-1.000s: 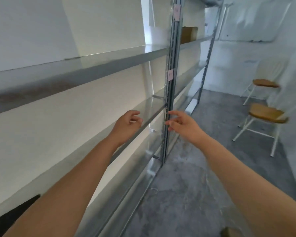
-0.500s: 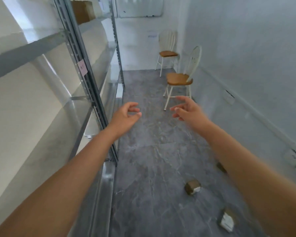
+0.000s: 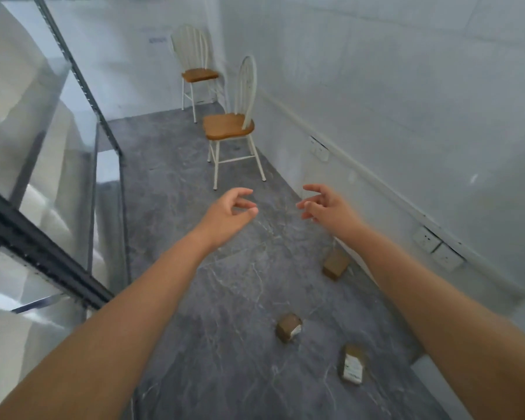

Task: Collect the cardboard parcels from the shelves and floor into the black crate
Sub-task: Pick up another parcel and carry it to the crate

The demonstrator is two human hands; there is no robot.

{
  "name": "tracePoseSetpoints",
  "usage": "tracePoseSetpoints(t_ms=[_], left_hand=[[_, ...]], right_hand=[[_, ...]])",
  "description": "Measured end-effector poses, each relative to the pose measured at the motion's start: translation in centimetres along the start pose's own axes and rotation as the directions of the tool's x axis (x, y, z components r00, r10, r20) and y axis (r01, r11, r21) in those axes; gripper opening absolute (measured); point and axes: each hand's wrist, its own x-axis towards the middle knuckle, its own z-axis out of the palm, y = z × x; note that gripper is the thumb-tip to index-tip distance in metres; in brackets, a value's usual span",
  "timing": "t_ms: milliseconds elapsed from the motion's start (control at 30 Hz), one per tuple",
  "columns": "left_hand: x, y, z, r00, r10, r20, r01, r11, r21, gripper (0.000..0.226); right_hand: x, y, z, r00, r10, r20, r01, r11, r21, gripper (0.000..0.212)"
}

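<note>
**Aisle view: three parcels on floor, both hands empty**

Grey floor [image 3: 225,298] runs as a narrow aisle between the metal shelving [image 3: 43,259] on the left and the white wall [image 3: 406,101] on the right. Two chairs [image 3: 229,128] stand at the far end, the near one close to the wall. Mid-aisle lies open. Left hand [image 3: 225,213] and right hand [image 3: 331,209] reach forward, fingers loosely curled, holding nothing. Three parcels on the floor: one by the wall [image 3: 335,263], one mid-floor [image 3: 288,327], one nearest [image 3: 352,363]. Crate not seen.

1. I see two bare forearms, no sleeves on either one as far as the frame reaches.
2. My left hand [image 3: 229,212] wears no glove, ring or watch.
3. My right hand [image 3: 328,209] is equally bare, wrist unadorned.
</note>
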Motion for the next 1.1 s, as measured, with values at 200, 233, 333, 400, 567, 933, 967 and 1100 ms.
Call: tracePoseSetpoints(t_ms=[200, 233, 333, 400, 567, 933, 967, 1100], left_hand=[[7.5, -3.1, 4.2, 0.989, -0.034, 0.142, 0.035, 0.999, -0.004, 0.039], [8.8, -3.8, 4.9, 0.987, -0.03, 0.158, 0.03, 1.0, 0.0, 0.039], [12.1, -6.3, 6.8, 0.981, -0.025, 0.193, 0.025, 1.0, 0.005, 0.039], [13.8, -8.7, 8.5, 0.977, -0.036, 0.208, 0.038, 0.999, -0.008, 0.038], [15.8, -18.5, 15.3, 0.951, -0.136, 0.278, 0.141, 0.99, 0.001, 0.035], [16.1, -50.2, 34.7, 0.844, -0.285, 0.454, 0.213, 0.956, 0.204, 0.041], [15.9, -52.7, 36.3, 0.828, -0.299, 0.474, 0.213, 0.95, 0.229, 0.043], [15.7, -61.3, 41.1, 0.781, -0.319, 0.538, 0.14, 0.928, 0.346, 0.054]], right_hand=[[4.3, 4.8, -1.7, 0.991, 0.123, -0.057, -0.123, 0.992, -0.003, 0.039], [4.9, 5.8, -1.8, 0.987, 0.142, -0.074, -0.142, 0.99, -0.003, 0.039], [7.0, 9.3, -1.8, 0.975, 0.173, -0.141, -0.171, 0.985, 0.028, 0.038], [8.3, 12.5, -1.2, 0.97, 0.188, -0.152, -0.184, 0.982, 0.035, 0.038], [10.3, 24.8, 2.6, 0.937, 0.335, -0.096, -0.328, 0.942, 0.075, 0.04], [11.7, 59.7, 14.2, 0.83, 0.549, -0.096, -0.545, 0.836, 0.065, 0.033], [11.9, 62.3, 15.4, 0.823, 0.561, -0.088, -0.557, 0.828, 0.061, 0.034], [12.2, 72.0, 20.4, 0.758, 0.649, -0.058, -0.646, 0.76, 0.068, 0.036]])
